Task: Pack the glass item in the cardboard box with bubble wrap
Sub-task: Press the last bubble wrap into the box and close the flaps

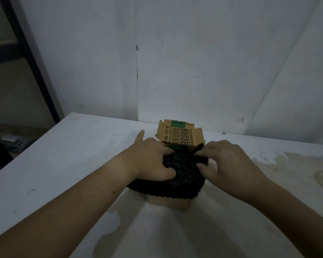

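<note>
The black bubble wrap [177,174] hides whatever it is bundled around, so no glass shows, and it also covers the opening and most of the walls of the cardboard box [169,202], leaving only a lower strip and the printed rear flap in sight. The fingertips of the left hand [149,161] and right hand [226,164] sink into the wrap and are partly hidden. Both forearms and the tabletop [45,164] are cut off by the frame's lower edges.

Two hands [147,161] [229,164], one box [181,135], one bubble wrap [179,175]
</note>
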### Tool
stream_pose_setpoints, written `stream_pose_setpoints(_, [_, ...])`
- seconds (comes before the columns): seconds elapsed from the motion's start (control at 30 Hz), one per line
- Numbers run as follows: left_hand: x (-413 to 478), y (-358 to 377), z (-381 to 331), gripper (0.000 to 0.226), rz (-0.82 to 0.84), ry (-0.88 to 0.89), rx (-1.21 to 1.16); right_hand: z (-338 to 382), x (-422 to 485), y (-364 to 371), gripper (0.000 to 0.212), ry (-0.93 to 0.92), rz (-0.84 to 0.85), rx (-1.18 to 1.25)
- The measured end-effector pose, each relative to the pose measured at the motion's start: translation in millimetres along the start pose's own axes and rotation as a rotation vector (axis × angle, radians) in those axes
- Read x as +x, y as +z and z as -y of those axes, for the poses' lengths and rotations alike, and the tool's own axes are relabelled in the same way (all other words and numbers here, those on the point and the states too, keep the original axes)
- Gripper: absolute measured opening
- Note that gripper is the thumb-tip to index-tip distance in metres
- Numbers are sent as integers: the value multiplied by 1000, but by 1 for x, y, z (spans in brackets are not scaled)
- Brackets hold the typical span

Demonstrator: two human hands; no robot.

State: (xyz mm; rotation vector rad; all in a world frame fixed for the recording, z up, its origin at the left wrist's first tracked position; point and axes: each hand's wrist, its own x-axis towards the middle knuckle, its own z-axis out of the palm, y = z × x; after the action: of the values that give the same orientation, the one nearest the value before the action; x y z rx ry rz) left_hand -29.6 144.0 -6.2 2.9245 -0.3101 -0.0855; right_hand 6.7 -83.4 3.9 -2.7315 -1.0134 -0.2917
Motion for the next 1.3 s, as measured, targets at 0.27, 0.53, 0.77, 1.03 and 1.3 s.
stream_pose_setpoints(0.27, [1,-2,-2,63,29,-18,12,10,9,0,50,-2,47,-183])
stream_pose_setpoints(0.53, [2,1,0,39,-9,4,-36,9,25,11,49,-55,180,-225])
stream_pose_setpoints(0.77, [0,6,0,29,-54,-4,-70,5,38,26,43,-18,358,-100])
stream_pose_setpoints(1.03, [1,5,1,30,-55,1,-88,-11,-10,-22,31,37,82,98])
stream_pose_setpoints(1.3, [2,3,2,47,-21,-18,-51,-2,-31,8,20,4,-31,230])
